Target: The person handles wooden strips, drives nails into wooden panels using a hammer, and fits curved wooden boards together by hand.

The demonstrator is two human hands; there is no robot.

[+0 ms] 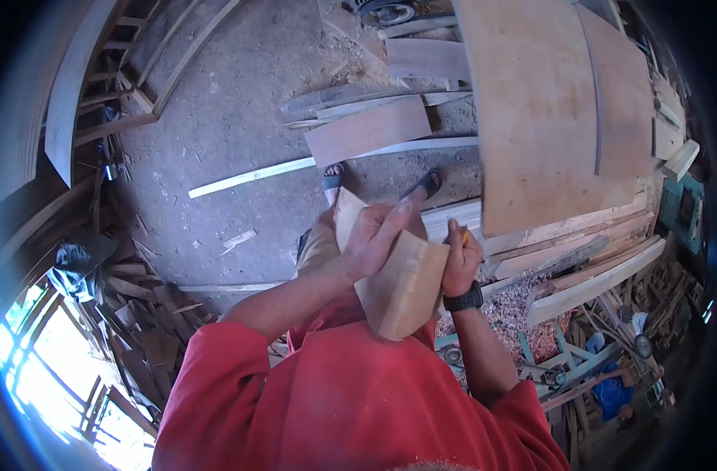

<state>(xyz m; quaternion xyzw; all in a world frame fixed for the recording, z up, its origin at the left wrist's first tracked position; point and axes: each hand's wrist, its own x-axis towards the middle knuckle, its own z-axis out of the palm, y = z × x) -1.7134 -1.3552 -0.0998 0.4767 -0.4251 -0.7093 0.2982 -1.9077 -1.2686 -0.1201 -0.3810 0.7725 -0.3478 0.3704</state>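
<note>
A pale wooden board (412,286) is held up in front of my red shirt, one end close to my body and the other pointing away toward the floor. My left hand (378,235) is closed over its upper edge, thumb lying across the wood. Beside the board's right edge is my right hand (462,259), with a dark watch on the wrist. Its fingers are closed round a small yellow pencil-like stick (464,235), mostly hidden by them. Whether the stick touches the board cannot be made out.
A large plywood sheet (539,118) lies at the right, above stacked planks (570,235). Boards and a pale batten (252,177) lie on the floor by my sandalled feet. Wood scraps (143,306) pile up at the left. A person in blue (612,391) is at lower right.
</note>
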